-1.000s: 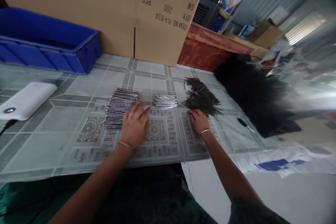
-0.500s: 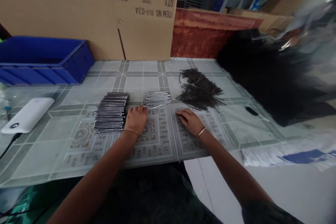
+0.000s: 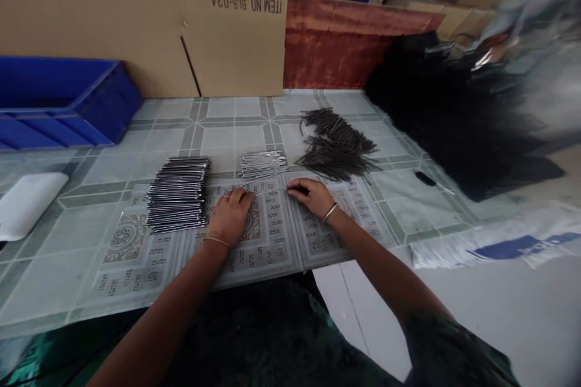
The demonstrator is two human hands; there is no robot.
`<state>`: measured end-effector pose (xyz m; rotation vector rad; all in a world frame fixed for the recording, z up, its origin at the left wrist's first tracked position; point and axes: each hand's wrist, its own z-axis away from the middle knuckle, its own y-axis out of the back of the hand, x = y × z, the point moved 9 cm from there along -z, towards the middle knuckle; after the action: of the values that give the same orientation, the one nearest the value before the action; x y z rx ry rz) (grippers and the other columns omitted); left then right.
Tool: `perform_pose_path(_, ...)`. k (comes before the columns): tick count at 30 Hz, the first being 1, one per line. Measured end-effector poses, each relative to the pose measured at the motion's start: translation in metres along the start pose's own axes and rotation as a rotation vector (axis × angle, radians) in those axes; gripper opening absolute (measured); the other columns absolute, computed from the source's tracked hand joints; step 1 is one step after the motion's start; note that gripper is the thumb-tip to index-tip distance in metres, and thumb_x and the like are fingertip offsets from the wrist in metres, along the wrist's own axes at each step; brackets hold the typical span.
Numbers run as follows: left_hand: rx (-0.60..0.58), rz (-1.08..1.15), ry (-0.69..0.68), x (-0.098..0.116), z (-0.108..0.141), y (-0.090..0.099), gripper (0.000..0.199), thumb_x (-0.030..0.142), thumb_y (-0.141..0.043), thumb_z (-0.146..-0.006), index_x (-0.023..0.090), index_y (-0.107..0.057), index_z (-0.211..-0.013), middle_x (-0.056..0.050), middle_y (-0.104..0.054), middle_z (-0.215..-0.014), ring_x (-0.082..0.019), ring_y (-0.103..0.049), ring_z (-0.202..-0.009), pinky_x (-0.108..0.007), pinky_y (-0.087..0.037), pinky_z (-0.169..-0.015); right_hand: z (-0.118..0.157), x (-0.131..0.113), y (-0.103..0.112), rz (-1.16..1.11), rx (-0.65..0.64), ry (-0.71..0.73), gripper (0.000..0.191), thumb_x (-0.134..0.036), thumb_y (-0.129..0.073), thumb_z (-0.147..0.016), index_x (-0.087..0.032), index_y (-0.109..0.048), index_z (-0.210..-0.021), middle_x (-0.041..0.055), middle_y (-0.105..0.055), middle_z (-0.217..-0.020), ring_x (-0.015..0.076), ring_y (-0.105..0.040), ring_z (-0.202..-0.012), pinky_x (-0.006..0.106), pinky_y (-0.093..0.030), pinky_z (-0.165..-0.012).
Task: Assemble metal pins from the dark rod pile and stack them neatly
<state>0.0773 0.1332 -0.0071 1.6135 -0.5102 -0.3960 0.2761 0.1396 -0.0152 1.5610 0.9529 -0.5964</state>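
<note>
Between my two hands a thin silver rod [image 3: 271, 191] lies almost level above the patterned cloth. My left hand [image 3: 230, 214] pinches its left end. The rod's other end reaches the fingertips of my right hand [image 3: 315, 196], which is closed in a pinch; a dark patch shows there, but what these fingers hold is unclear. Just behind the hands is a small stack of silver rods [image 3: 262, 164]. Left of my left hand is a larger, neat stack of dark rods with shiny ends [image 3: 178, 195]. A loose heap of thin dark strips [image 3: 338, 144] lies beyond my right hand.
A blue bin [image 3: 97, 100] and a white power bank [image 3: 31, 202] are at the left. A cardboard panel [image 3: 236, 42] stands behind the table. Black material [image 3: 454, 115] covers the right side, with a small black-handled tool [image 3: 425, 178] in front of it.
My hands have come slightly closer together, and the silver rod now shows stretched between them. The whole view has shifted, so the table's contents appear further left.
</note>
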Motion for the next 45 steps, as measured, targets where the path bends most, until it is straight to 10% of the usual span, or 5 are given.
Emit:
perform_pose_path(22, 0.009, 0.026, -0.050, 0.008, 0.002, 0.009, 0.037, 0.014, -0.043, -0.091, 0.019, -0.063, -0.122, -0.015, -0.062, -0.117, -0.030, -0.061, -0.104, -0.048, -0.051, -0.091, -0.006, -0.024, -0.010, 0.239, -0.111, 0.194, 0.013, -0.022, -0.068, -0.087, -0.021, -0.076, -0.097, 0.0051, -0.074, -0.092, 0.0166, -0.067, -0.086, 0.029, -0.050, -0.083)
perform_pose_path(31, 0.360, 1.232, 0.403, -0.016, 0.023, 0.002, 0.034, 0.032, -0.065, -0.084, 0.019, -0.066, -0.116, -0.006, -0.075, -0.095, -0.021, -0.071, -0.087, -0.037, -0.059, -0.086, -0.009, -0.068, -0.045, 0.282, -0.200, 0.206, 0.009, -0.021, -0.071, -0.084, -0.021, -0.073, -0.093, 0.0032, -0.074, -0.089, 0.0176, -0.068, -0.084, 0.028, -0.047, -0.079)
perform_pose_path(36, 0.525, 1.493, 0.551, -0.020, 0.052, 0.010, 0.035, 0.039, -0.068, -0.082, 0.017, -0.069, -0.109, -0.009, -0.072, -0.111, -0.022, -0.068, -0.104, -0.039, -0.053, -0.100, -0.019, -0.096, -0.067, 0.163, -0.156, 0.215, 0.002, -0.021, -0.070, -0.084, -0.021, -0.072, -0.085, 0.0024, -0.074, -0.083, 0.0163, -0.067, -0.076, 0.026, -0.047, -0.073)
perform_pose_path(45, 0.871, 1.002, 0.533, -0.126, 0.112, 0.078, 0.054, 0.050, -0.045, -0.097, 0.022, -0.045, -0.142, -0.008, -0.040, -0.153, -0.022, -0.032, -0.144, -0.043, -0.022, -0.123, -0.073, -0.186, -0.154, 0.059, -0.087, 0.295, 0.012, -0.031, -0.065, -0.090, -0.023, -0.073, -0.093, 0.0013, -0.074, -0.095, 0.0166, -0.067, -0.089, 0.028, -0.050, -0.086)
